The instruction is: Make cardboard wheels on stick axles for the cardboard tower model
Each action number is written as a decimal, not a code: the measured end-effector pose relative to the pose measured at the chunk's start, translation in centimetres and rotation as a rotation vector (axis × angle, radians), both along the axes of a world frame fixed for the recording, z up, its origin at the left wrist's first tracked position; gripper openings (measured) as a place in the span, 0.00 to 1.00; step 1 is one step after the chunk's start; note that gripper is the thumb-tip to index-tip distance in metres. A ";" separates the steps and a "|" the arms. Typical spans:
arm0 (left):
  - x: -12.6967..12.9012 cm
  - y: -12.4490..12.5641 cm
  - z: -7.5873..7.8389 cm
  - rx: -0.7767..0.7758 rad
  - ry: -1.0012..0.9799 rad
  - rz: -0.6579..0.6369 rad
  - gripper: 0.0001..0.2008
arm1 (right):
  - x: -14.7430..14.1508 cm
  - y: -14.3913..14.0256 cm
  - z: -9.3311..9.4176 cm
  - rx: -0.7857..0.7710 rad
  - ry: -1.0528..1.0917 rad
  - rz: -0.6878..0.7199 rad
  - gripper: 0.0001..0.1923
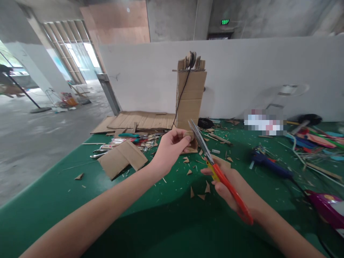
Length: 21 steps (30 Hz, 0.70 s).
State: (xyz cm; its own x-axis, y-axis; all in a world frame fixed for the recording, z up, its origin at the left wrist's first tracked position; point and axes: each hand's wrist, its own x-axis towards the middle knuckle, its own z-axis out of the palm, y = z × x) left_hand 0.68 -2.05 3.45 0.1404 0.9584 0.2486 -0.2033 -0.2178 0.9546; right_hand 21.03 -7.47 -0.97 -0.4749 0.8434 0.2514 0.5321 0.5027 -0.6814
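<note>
Pinched between the thumb and fingers of my left hand (pixel 172 147) is a small rounded piece of cardboard (pixel 190 134). My right hand (pixel 228 182) is closed around the red and yellow handles of a pair of scissors (pixel 205 148). The metal blades point up and away, close to the right side of the cardboard piece. Behind my hands stands a tall cardboard tower (pixel 190 96) with cardboard discs (pixel 192 59) at its top. A dark cord (pixel 183 89) runs from the discs down the tower's left side.
Cardboard scraps (pixel 201 196) litter the green table (pixel 80 215). Left are cut cardboard (pixel 115 161), pliers (pixel 129 135) and flat sheets (pixel 142 120). On the right lie a blue glue gun (pixel 271 165) with its cable, a purple object (pixel 326 208) and several coloured strips (pixel 317 139). A white partition (pixel 145 79) stands behind.
</note>
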 end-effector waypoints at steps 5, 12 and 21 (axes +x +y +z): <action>0.0 -0.1 -0.1 0.016 -0.034 -0.047 0.06 | -0.1 0.0 0.5 0.034 0.003 0.025 0.33; -0.1 -0.3 0.1 -0.001 0.011 -0.052 0.07 | 0.1 -0.1 -0.2 0.005 -0.019 -0.001 0.36; -0.8 -0.3 1.3 0.059 0.165 -0.022 0.06 | 0.1 0.3 -0.5 0.081 -0.095 -0.017 0.35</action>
